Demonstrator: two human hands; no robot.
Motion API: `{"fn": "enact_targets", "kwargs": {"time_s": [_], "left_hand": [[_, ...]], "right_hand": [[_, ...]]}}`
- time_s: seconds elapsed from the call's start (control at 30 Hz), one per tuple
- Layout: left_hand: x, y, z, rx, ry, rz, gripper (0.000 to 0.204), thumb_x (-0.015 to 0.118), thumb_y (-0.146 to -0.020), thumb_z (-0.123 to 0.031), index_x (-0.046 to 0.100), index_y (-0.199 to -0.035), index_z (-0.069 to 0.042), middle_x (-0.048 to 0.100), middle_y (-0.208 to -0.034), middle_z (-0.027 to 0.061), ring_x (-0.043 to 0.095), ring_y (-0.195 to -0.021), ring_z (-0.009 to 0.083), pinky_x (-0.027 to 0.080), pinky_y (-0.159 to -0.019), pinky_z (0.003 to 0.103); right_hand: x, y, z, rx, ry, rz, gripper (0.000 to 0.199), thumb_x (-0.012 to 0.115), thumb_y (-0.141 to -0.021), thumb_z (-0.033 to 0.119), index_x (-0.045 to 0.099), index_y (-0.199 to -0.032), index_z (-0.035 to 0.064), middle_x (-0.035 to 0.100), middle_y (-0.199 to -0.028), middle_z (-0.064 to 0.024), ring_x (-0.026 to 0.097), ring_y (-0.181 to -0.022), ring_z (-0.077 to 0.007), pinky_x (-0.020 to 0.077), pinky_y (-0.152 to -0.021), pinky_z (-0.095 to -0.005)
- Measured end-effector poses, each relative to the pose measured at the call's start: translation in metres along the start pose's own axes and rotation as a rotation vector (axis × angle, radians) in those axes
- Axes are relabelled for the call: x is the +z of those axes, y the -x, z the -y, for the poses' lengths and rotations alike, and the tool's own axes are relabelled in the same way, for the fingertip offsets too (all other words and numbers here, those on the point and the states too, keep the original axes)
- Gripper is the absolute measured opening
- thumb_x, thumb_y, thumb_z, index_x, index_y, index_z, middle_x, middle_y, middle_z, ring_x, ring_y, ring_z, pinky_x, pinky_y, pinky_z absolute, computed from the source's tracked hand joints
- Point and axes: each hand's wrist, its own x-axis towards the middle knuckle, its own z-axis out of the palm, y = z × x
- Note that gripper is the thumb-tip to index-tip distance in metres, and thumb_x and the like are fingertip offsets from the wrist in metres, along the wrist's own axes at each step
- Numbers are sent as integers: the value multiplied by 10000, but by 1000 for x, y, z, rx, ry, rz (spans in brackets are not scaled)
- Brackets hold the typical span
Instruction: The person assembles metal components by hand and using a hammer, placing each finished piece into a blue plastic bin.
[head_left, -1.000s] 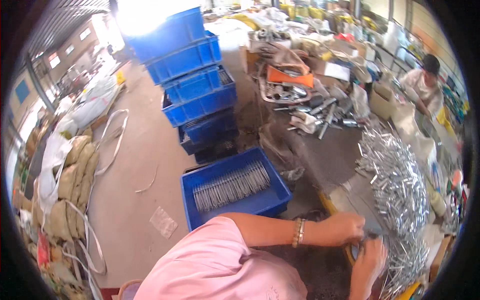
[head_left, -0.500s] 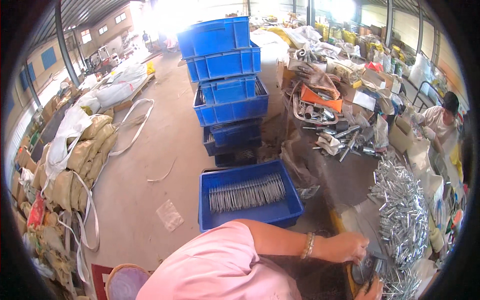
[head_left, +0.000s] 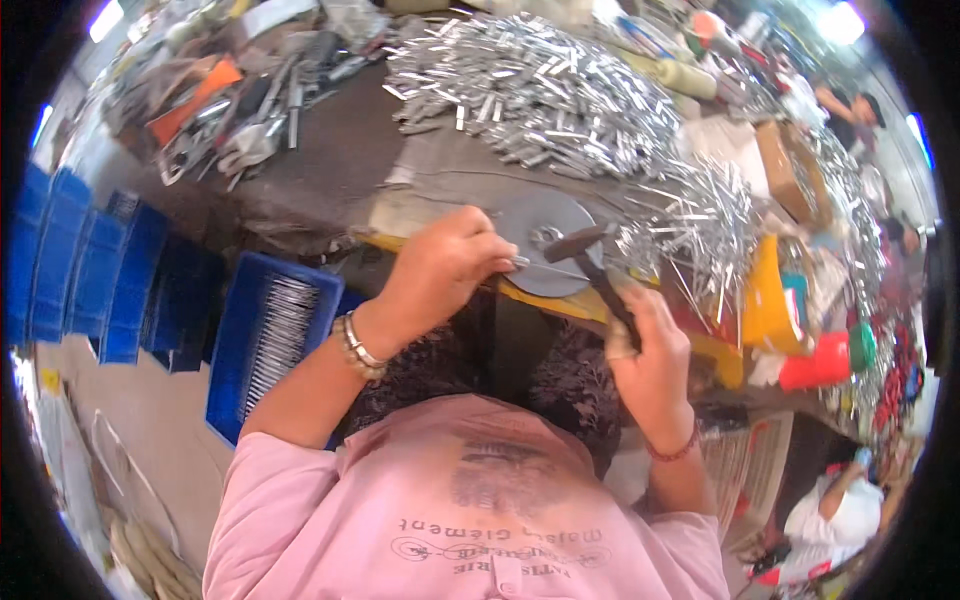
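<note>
My left hand (head_left: 455, 255) pinches a slim silvery metal rod (head_left: 520, 262) at the near left edge of a round grey metal disc (head_left: 527, 213). The far end of the rod seems to reach across the disc, though it blurs there. In my right hand (head_left: 650, 350) is a hammer (head_left: 590, 262), its dark handle inside the closed fingers. The hammer head hangs over the disc, just right of a small round fitting (head_left: 545, 238) at the disc's middle. Whether the hammer touches anything, I cannot tell.
Beyond the disc lies a big heap of silvery metal tubes (head_left: 540, 90), with thin rods (head_left: 700, 215) to the right. A blue crate (head_left: 225, 380) of rods stands left, beside stacked blue crates (head_left: 90, 270). A yellow container (head_left: 770, 300) and a red cylinder (head_left: 815, 365) sit right.
The view has swung from the crates and aisle round to the bench. Both hands are now fully in view over the disc, the left with a rod, the right with the hammer.
</note>
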Motion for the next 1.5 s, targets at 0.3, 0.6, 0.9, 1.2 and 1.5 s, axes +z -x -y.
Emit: {"fn": "enact_targets", "kwargs": {"time_s": [0.3,0.6,0.9,1.2,1.5], "left_hand": [[16,-10,-11,-29,66,5,236,864,-873,-13,798,-1092,-72,648,-944,92,666,-845,287,532,-739,381],[11,-9,-10,-62,82,22,257,862,-868,2,798,-1109,-59,643,-944,100,662,-819,285,531,-718,379],[12,-12,-8,-30,43,-10,203,890,-845,-60,800,-1026,-82,642,-886,76,671,-795,299,532,-685,413],[9,-12,-10,-93,78,49,204,864,-885,-31,821,-1082,-60,633,-974,81,646,-842,242,516,-732,346],[7,-5,-13,-159,99,59,233,864,-886,-22,838,-1112,-71,623,-1000,79,631,-883,226,517,-762,336]], "right_hand": [[-9,4,8,-129,151,15,565,774,-795,-29,768,-1343,104,721,-1118,-95,743,-853,-280,599,-713,-385],[-17,-14,21,-64,-72,-83,560,700,-861,-144,757,-1381,57,709,-1043,-121,697,-731,-272,581,-655,-349],[-8,-16,9,6,-66,105,559,723,-838,-65,712,-1388,33,672,-1052,-132,706,-862,-332,587,-728,-424],[6,-35,4,-115,406,8,293,813,-844,71,764,-1133,84,643,-1087,-92,655,-1034,-287,547,-894,-442],[21,-18,22,171,158,94,209,782,-891,77,684,-1075,86,671,-1019,-107,729,-964,-353,590,-800,-470]]}}
